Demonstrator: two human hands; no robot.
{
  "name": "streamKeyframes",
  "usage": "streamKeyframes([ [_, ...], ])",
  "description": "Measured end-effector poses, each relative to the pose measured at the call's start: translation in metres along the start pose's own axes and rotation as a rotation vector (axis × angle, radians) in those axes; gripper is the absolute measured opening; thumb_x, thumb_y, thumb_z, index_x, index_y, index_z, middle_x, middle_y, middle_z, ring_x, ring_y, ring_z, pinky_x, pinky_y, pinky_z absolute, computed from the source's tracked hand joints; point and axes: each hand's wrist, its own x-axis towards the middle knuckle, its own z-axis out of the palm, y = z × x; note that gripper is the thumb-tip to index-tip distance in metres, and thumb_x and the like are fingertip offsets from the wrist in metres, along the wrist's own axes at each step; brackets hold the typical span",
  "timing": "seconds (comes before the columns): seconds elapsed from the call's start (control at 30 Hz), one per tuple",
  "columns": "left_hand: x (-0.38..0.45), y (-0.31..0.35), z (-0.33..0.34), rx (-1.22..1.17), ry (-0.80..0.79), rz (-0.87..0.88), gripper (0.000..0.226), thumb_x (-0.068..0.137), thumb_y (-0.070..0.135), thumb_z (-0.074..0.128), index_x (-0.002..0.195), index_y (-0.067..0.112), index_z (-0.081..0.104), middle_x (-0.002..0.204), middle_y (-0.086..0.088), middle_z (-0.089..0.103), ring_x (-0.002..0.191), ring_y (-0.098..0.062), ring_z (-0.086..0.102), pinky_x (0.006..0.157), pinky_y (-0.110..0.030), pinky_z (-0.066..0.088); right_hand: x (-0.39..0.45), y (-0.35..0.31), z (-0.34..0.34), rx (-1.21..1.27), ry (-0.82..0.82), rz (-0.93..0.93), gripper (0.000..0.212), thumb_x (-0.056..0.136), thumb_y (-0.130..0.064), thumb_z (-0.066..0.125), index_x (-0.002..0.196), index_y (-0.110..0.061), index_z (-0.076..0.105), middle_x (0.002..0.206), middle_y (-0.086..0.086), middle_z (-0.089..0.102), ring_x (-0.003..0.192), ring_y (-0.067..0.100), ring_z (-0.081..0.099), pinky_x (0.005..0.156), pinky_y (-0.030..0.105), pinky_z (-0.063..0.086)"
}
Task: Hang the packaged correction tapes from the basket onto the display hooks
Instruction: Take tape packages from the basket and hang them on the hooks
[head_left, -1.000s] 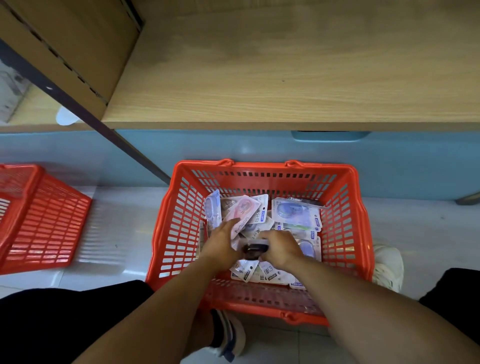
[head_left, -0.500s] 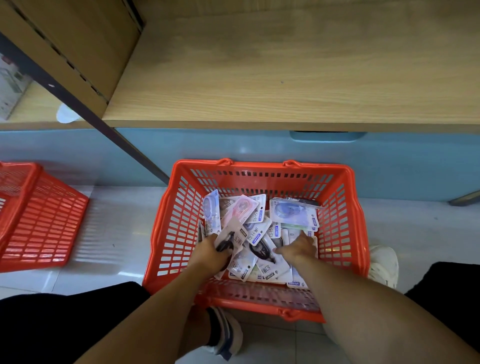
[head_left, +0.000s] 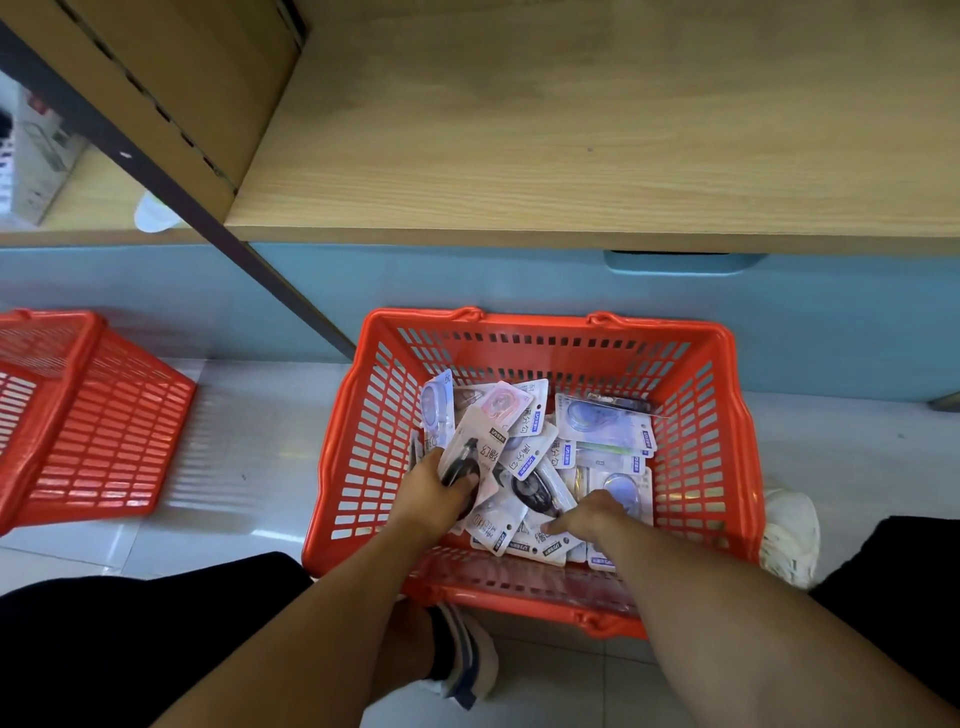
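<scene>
Left hand (head_left: 434, 486) grips 1 packaged correction tape (head_left: 470, 452) with a black dispenser, lifted a little above the pile, while the right hand (head_left: 584, 514) lies on the heap with fingers spread and pressing on the packs, holding none that I can make out. Many correction tape packs (head_left: 602, 431) lie loose in the orange basket (head_left: 696, 467), so the task looks to be at an early or middle stage: picking is under way, and no display hooks show in this view. A wooden shelf (head_left: 571, 130) juts out above a pale blue base panel (head_left: 519, 280). On the light tiled floor (head_left: 249, 467) a second orange basket (head_left: 98, 415) sits well apart at the left.
</scene>
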Motion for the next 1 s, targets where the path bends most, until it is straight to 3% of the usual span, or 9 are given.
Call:
streamKeyframes([
  [0.27,-0.002,0.012,-0.004,-0.034,0.082,0.03,0.031,0.096,0.026,0.07,0.125,0.016,0.061,0.1,0.001,0.069,0.095,-0.025,0.066,0.078,-0.032,0.049,-0.011,-0.002,0.001,0.533,-0.168,0.033,0.033,0.086,0.004,0.073,0.117,0.004,0.059,0.095,0.012,0.07,0.082,0.027,0.071,0.084,0.042,0.061],
  [0.37,-0.004,0.018,-0.005,-0.088,0.109,0.034,0.03,0.096,0.026,0.07,0.123,0.016,0.062,0.107,-0.003,0.073,0.098,-0.027,0.069,0.084,-0.039,0.057,-0.016,0.0,-0.012,0.7,-0.156,0.077,0.04,0.088,0.007,0.069,0.125,0.004,0.054,0.114,0.013,0.06,0.106,0.034,0.065,0.084,0.042,0.059],
  [0.4,-0.005,0.021,-0.006,-0.105,0.116,0.041,0.031,0.096,0.026,0.07,0.124,0.015,0.062,0.109,-0.004,0.073,0.099,-0.027,0.07,0.085,-0.04,0.057,-0.014,0.002,-0.015,0.785,-0.14,0.084,0.043,0.088,0.008,0.068,0.128,0.004,0.054,0.121,0.017,0.061,0.108,0.036,0.064,0.076,0.042,0.06],
  [0.5,-0.009,0.03,-0.006,-0.121,0.132,0.045,0.031,0.096,0.027,0.07,0.124,0.015,0.063,0.111,-0.005,0.073,0.098,-0.026,0.069,0.081,-0.036,0.055,-0.008,0.009,-0.02,0.999,-0.019,0.083,0.036,0.086,0.008,0.066,0.12,0.001,0.06,0.098,0.018,0.071,0.083,0.033,0.07,0.053,0.034,0.056],
  [0.6,-0.013,0.037,-0.005,-0.114,0.145,0.072,0.03,0.096,0.028,0.071,0.123,0.016,0.063,0.108,-0.005,0.074,0.097,-0.028,0.07,0.083,-0.04,0.057,-0.014,0.009,-0.023,0.914,0.191,-0.019,0.023,0.088,0.001,0.07,0.11,-0.005,0.063,0.093,0.01,0.068,0.091,0.03,0.065,0.072,0.036,0.051],
  [0.73,-0.019,0.043,-0.008,-0.129,0.156,0.108,0.028,0.097,0.026,0.069,0.122,0.017,0.062,0.105,-0.001,0.073,0.094,-0.024,0.069,0.083,-0.04,0.057,-0.031,0.006,-0.031,0.444,0.489,-0.428,0.013,0.093,-0.011,0.066,0.104,-0.018,0.07,0.095,0.005,0.073,0.084,0.028,0.067,0.073,0.036,0.053],
  [0.83,-0.02,0.043,-0.013,-0.18,0.193,0.101,0.027,0.097,0.024,0.068,0.124,0.02,0.064,0.103,0.002,0.074,0.095,-0.023,0.07,0.085,-0.041,0.058,-0.054,-0.015,-0.049,0.414,0.554,-0.59,0.01,0.092,-0.021,0.072,0.101,-0.025,0.069,0.091,-0.005,0.068,0.082,0.021,0.064,0.073,0.036,0.054],
  [0.9,-0.02,0.042,-0.015,-0.216,0.228,0.088,0.028,0.097,0.024,0.068,0.125,0.022,0.064,0.103,0.003,0.074,0.098,-0.025,0.071,0.088,-0.042,0.058,-0.069,-0.036,-0.066,0.527,0.499,-0.719,0.012,0.085,-0.021,0.08,0.092,-0.019,0.07,0.082,-0.007,0.069,0.075,0.013,0.063,0.07,0.028,0.052],
  [1.0,-0.021,0.046,-0.014,-0.37,0.172,0.022,0.021,0.099,0.015,0.067,0.12,0.017,0.065,0.099,0.0,0.074,0.101,-0.031,0.072,0.081,-0.042,0.061,-0.09,-0.063,-0.079,0.615,0.157,-0.78,0.015,0.08,-0.017,0.085,0.087,-0.02,0.072,0.081,-0.006,0.073,0.072,0.009,0.064,0.068,0.022,0.052],
])
